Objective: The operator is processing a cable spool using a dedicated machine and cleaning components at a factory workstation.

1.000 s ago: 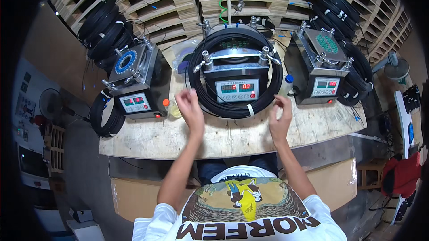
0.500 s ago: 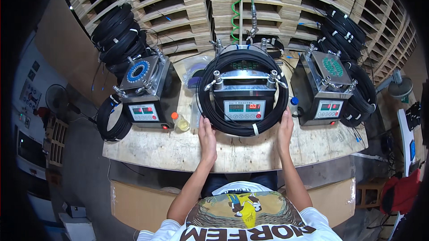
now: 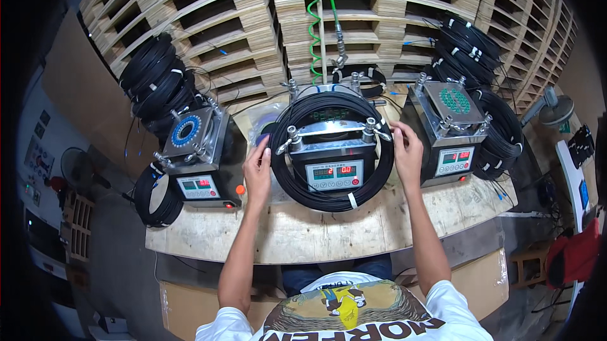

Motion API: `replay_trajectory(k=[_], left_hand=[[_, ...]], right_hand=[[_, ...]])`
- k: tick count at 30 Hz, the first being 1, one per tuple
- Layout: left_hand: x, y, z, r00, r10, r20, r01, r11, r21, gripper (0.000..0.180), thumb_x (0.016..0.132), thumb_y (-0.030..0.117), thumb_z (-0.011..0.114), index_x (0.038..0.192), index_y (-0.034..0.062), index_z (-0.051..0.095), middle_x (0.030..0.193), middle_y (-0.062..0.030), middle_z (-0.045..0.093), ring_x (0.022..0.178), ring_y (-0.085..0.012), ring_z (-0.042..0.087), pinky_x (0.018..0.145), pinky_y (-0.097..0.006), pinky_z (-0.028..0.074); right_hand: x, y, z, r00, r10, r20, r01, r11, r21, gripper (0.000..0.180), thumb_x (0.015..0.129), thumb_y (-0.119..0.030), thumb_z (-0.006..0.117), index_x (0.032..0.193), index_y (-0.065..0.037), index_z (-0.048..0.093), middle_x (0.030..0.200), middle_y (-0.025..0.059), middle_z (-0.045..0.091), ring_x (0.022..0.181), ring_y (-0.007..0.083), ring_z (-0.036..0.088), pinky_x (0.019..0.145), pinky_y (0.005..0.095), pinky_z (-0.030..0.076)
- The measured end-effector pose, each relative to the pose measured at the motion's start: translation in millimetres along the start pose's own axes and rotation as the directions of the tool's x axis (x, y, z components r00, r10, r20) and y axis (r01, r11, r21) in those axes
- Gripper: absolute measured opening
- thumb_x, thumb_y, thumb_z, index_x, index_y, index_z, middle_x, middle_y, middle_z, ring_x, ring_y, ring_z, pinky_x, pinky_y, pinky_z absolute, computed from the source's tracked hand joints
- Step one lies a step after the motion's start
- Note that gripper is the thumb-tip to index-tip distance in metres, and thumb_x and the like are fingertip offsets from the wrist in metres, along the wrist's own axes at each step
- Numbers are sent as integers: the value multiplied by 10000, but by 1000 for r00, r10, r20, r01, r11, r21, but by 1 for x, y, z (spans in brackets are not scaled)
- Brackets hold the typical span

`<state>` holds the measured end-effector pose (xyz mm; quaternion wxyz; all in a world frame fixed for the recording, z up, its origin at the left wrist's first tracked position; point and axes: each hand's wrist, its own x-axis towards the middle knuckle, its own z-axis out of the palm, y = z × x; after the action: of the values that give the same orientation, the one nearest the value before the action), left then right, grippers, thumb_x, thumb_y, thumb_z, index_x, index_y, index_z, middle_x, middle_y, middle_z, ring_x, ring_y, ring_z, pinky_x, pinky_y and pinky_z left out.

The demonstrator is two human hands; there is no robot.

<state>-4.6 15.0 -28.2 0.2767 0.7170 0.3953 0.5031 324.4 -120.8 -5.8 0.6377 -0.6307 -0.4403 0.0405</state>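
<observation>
On a worn wooden workbench (image 3: 329, 233), seen from above, a black cable coil (image 3: 332, 145) lies looped around the middle one of three boxy machines (image 3: 333, 167), each with a small lit display on its front. The person's left hand (image 3: 257, 173) rests against the coil's left side with fingers extended and slack, thumb near a metal clamp lever (image 3: 288, 140); the right hand (image 3: 406, 151) curls loosely over the coil's right side beside the opposite lever (image 3: 376, 132). Whether either hand truly grips the cable I cannot tell. To handle the coil well, both hands probably need to lift evenly so the loops stay bundled and clear the clamps. The coil lies flat, its opening facing up, slightly longer from front to back, with a white tie (image 3: 352, 200) at the near edge. More black coils (image 3: 155, 79) hang against stacked pallets (image 3: 190, 18) behind.
</observation>
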Motion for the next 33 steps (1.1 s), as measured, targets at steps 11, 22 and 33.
replay_trajectory(k=[11,22,33], left_hand=[[40,18,-16,964,18,267,-47,994,103,402,978,74,560,1377,99,598,944,-118,617,805,-194,573,740,-292,474],[63,30,-23,894,21,448,-68,994,90,513,947,0,485,1437,140,541,940,-138,560,774,-234,544,777,-300,474],[80,55,-27,839,95,536,-202,969,144,407,1015,152,511,1408,53,547,1009,-159,609,914,-262,611,868,-347,484]], right_hand=[[96,-19,5,809,-48,586,96,994,-50,267,944,-178,676,1131,11,700,827,8,659,700,70,527,603,256,444],[105,-14,12,746,134,652,-203,979,32,170,895,-172,714,962,-51,615,730,-53,539,601,30,468,454,207,349],[106,-44,10,722,-97,685,264,954,-143,234,851,-71,684,1016,-1,532,705,125,560,624,219,558,636,357,475]])
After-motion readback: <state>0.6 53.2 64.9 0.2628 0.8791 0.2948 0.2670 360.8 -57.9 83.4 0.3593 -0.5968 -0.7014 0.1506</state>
